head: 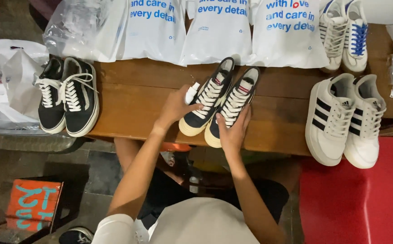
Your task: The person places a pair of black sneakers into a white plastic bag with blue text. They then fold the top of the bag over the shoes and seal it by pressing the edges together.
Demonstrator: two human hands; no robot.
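My left hand [174, 107] gripping small white spray bottle [192, 92], aimed at 2 navy sneakers [221, 100] mid-table [137, 97]. Right hand [233, 131] open, pressing right sneaker's toe. Risk, I reckon: toes overhang edge, hard push tips pair off; overspray wets wood.

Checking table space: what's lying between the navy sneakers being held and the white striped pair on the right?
Nothing: the head view shows bare wooden table between the navy sneakers and the white striped pair.

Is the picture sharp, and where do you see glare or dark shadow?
Head view: mostly sharp; the pair of dark sneakers under both hands shows laces clearly. Glare on the clear plastic bag at top left. Floor under the wooden table is dim, details lost.
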